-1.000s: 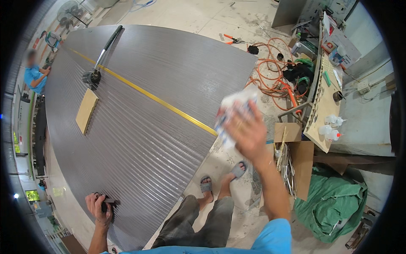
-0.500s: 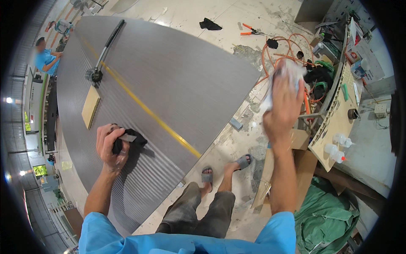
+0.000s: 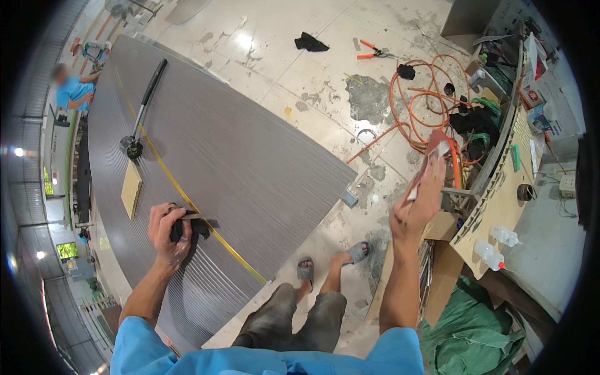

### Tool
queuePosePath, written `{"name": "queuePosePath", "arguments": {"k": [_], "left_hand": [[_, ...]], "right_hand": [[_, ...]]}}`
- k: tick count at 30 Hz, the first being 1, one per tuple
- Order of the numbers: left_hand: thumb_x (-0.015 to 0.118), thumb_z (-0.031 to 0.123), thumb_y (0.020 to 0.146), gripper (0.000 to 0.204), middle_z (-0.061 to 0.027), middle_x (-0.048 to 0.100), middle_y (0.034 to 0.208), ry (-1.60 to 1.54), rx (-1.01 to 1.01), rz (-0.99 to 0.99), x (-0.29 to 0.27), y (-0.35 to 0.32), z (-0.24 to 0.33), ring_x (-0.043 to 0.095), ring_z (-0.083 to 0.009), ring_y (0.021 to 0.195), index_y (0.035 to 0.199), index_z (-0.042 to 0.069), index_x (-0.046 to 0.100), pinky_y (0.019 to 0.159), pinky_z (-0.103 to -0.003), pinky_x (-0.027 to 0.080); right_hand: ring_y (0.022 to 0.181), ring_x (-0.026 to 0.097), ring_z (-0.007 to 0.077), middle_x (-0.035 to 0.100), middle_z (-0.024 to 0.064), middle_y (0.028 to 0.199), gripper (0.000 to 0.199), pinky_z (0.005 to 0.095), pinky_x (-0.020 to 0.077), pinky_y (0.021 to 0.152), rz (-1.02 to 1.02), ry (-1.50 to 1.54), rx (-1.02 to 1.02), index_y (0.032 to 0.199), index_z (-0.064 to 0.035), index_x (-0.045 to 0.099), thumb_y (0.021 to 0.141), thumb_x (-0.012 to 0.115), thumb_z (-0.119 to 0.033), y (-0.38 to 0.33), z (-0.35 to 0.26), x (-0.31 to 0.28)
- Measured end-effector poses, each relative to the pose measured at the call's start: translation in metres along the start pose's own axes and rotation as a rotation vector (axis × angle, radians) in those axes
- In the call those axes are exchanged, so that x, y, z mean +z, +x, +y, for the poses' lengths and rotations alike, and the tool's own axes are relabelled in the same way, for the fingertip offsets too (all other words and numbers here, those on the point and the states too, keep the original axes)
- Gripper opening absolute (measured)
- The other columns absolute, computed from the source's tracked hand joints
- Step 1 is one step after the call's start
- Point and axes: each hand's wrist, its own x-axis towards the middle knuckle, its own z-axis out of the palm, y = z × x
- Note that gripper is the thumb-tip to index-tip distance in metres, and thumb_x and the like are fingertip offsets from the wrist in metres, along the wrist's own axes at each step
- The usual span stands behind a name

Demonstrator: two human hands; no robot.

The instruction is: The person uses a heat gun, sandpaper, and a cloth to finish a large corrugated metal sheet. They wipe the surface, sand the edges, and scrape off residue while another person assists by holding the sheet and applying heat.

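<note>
Left hand [image 3: 167,232] clenched on a black rag [image 3: 187,229], pressed onto the ribbed grey panel [image 3: 250,162] right beside the yellow strip [image 3: 181,190] that runs far-left to near-centre. Right hand [image 3: 417,203] up over the right-side bench, pinching a reddish sheet with a pale patch [image 3: 437,150], which looks like sandpaper or a wrapper; we cannot tell which.

Progress, our read: the strip looks laid along most of the panel, and the rag sits partway down it, so the stretch near us may be what's left. No visible difference in finish between wiped and unwiped parts.

On the panel, far left: a small wood block [image 3: 131,188] and a long-handled roller tool [image 3: 142,112].

Containers: two clear squeeze bottles [image 3: 494,244] with coloured tips lie on the right bench; contents not readable. Green bag [image 3: 475,331] beneath, contents hidden.
</note>
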Motion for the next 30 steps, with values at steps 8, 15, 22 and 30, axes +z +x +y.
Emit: {"name": "queuePosePath", "arguments": {"k": [8,15,22,30], "left_hand": [[0.072,-0.006,0.075,0.029,-0.0154,0.064,0.095,0.048,-0.082,0.047,0.000,-0.003,0.002,0.060,-0.0302,0.086,0.102,0.002,0.064,0.074,-0.038,0.049],[0.070,0.001,0.081,0.020,-0.0157,0.065,0.094,0.041,-0.193,0.214,-0.001,0.001,0.003,0.062,-0.0302,0.086,0.100,0.002,0.064,0.076,-0.039,0.050],[0.072,0.006,0.084,0.009,-0.0148,0.066,0.109,-1.050,-0.722,-0.238,-0.038,0.050,0.152,0.063,-0.0293,0.105,0.090,0.000,0.069,0.094,-0.040,0.049],[0.074,0.023,0.093,0.022,-0.0133,0.064,0.112,-1.590,-1.029,-0.530,-0.009,0.086,0.190,0.059,-0.0211,0.103,0.101,0.003,0.071,0.091,-0.033,0.045]], "right_hand": [[0.124,0.055,0.0529,0.059,0.0313,0.131,0.047,0.0546,0.0453,0.105,-0.202,0.137,-0.042,0.134,0.0078,0.056,0.087,0.058,0.001,-0.026,-0.046,-0.042],[0.087,0.070,0.0266,0.071,0.0215,0.101,0.036,0.0347,0.0545,0.082,-0.306,0.764,0.851,0.122,0.0063,0.065,0.088,0.066,-0.007,-0.033,-0.104,-0.103],[0.078,0.073,0.0237,0.074,0.0158,0.089,0.023,0.0324,0.0553,0.075,-1.097,0.636,0.682,0.106,0.0034,0.071,0.087,0.069,-0.008,0.021,-0.141,-0.145],[0.101,0.067,0.0321,0.068,0.0219,0.119,0.028,0.0409,0.0516,0.092,-0.906,0.678,0.479,0.112,0.0020,0.070,0.091,0.064,-0.016,0.090,-0.161,-0.105]]}}
